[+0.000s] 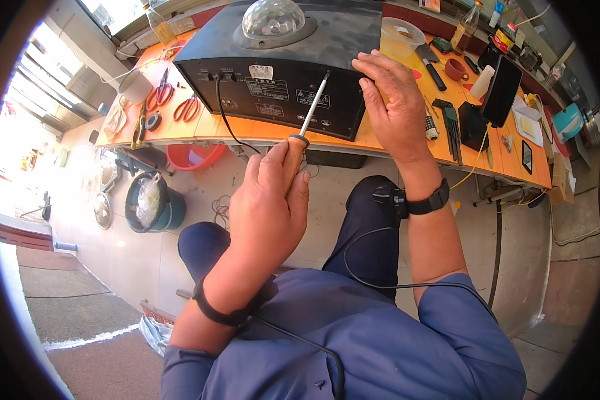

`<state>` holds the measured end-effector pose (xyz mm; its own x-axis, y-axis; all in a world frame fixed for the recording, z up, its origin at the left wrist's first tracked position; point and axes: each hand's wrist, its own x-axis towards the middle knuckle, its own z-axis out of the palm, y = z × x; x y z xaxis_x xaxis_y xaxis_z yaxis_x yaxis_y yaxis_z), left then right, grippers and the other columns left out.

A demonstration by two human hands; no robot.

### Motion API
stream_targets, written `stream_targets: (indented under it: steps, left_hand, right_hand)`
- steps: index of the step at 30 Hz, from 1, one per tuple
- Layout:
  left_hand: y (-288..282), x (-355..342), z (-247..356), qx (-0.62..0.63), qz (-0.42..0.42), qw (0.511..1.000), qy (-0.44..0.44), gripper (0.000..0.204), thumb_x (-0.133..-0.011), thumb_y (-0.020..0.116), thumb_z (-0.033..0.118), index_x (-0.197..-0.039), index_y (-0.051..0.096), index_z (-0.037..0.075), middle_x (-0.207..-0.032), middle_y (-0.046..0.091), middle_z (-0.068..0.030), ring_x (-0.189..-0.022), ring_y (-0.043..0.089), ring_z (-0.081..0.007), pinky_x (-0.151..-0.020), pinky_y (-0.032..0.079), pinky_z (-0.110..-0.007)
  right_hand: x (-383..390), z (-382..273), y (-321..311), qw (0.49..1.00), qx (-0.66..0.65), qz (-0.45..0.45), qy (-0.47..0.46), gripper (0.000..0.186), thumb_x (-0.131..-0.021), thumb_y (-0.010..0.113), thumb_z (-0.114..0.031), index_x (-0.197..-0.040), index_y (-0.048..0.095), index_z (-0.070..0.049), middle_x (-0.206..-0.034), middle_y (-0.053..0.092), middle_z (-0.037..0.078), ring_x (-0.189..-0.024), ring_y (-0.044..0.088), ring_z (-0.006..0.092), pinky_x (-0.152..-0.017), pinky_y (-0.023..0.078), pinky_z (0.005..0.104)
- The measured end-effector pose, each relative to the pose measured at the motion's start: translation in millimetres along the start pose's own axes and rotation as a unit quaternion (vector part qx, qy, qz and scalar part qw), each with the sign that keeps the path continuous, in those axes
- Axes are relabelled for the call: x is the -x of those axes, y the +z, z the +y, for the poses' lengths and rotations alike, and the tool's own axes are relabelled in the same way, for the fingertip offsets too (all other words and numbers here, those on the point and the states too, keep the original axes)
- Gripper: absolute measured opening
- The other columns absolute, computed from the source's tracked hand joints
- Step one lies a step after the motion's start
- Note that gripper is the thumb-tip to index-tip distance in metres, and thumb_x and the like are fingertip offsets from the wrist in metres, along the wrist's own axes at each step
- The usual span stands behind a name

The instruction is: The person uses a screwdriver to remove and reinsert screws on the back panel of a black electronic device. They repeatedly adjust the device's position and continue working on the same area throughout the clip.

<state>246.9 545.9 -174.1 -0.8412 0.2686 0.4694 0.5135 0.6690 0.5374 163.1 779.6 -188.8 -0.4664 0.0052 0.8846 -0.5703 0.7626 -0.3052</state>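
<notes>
A black box-shaped device (273,90) with a clear faceted dome (273,20) on top stands on the orange table, its rear panel toward me. My left hand (270,193) is closed around the wooden handle of a screwdriver (313,110). The metal shaft slants up and to the right, and its tip meets the panel near the upper right, at what looks like a screw. My right hand (395,107) lies with outstretched fingers at the device's right top corner, apparently resting on it, and holds nothing. A black cable (221,113) runs down from the panel's left part.
Red-handled scissors (187,108) lie left of the device. To the right are a hammer-like tool (434,72), a red cup (456,69), a phone on a stand (502,91) and black hex keys (451,127). A red basin (195,156) and a bucket (173,208) stand below the table's left part.
</notes>
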Motion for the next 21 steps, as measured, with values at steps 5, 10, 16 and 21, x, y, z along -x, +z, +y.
stream_targets:
  steps: [5,10,16,21]
  left_hand:
    - [0,1,1,-0.074,0.024,0.996,0.041,0.043,-0.088,0.069,0.009,-0.129,0.055,0.002,-0.106,0.062,-0.0161,-0.091,0.064,-0.0363,-0.075,0.054,-0.042]
    - [3,-1,-6,-0.135,0.059,0.984,0.097,0.048,-0.085,0.072,0.010,-0.130,0.056,0.007,-0.102,0.060,-0.0124,-0.082,0.066,-0.0301,-0.065,0.055,-0.038]
    - [5,0,-8,-0.135,0.063,0.982,0.112,0.050,-0.084,0.072,0.009,-0.131,0.056,0.007,-0.101,0.060,-0.0127,-0.082,0.066,-0.0301,-0.065,0.055,-0.038]
    - [5,0,-8,-0.139,0.056,0.983,0.104,0.051,-0.084,0.071,0.009,-0.132,0.056,0.007,-0.101,0.059,-0.0129,-0.082,0.066,-0.0302,-0.066,0.055,-0.038]
  right_hand:
    - [0,0,1,1.000,-0.001,0.005,-0.001,0.025,-0.088,0.069,-0.002,-0.111,0.073,-0.010,-0.115,0.070,0.004,-0.114,0.063,0.0277,-0.098,0.052,0.0384]
    - [0,0,0,1.000,-0.007,0.008,-0.001,0.026,-0.087,0.069,-0.001,-0.111,0.073,-0.010,-0.114,0.070,0.004,-0.114,0.063,0.0278,-0.097,0.052,0.0383]
    - [0,0,0,1.000,-0.009,0.012,-0.003,0.026,-0.086,0.070,0.000,-0.110,0.073,-0.010,-0.114,0.070,0.004,-0.113,0.064,0.0280,-0.096,0.053,0.0384]
    - [0,1,1,1.000,-0.006,0.014,-0.005,0.027,-0.085,0.070,0.001,-0.109,0.073,-0.010,-0.114,0.070,0.004,-0.112,0.064,0.0282,-0.095,0.053,0.0383]
